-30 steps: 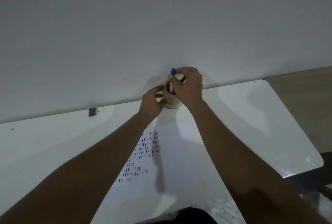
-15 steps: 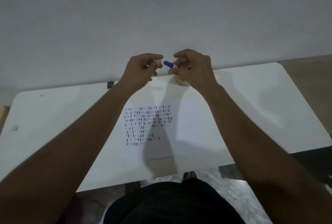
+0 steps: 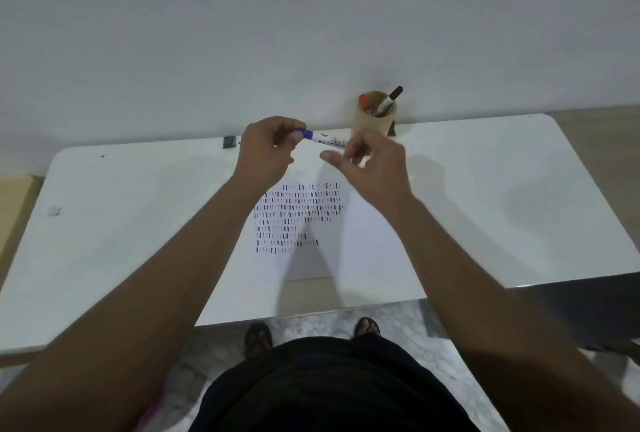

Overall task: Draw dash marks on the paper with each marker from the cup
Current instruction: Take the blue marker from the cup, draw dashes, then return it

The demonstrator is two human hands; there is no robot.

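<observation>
Gripping a slim white marker (image 3: 327,140), left hand (image 3: 266,151) pinches its blue cap, right hand (image 3: 374,168) the barrel

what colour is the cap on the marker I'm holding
Blue, on the white-barrelled marker between both hands, clearest in the head view.

You won't find any readable text here. The blue marker (image 3: 327,140) you hold carries dark print along its white barrel, but it is too blurred to read. The paper (image 3: 363,241) shows only dash marks, no letters or numbers.
</observation>
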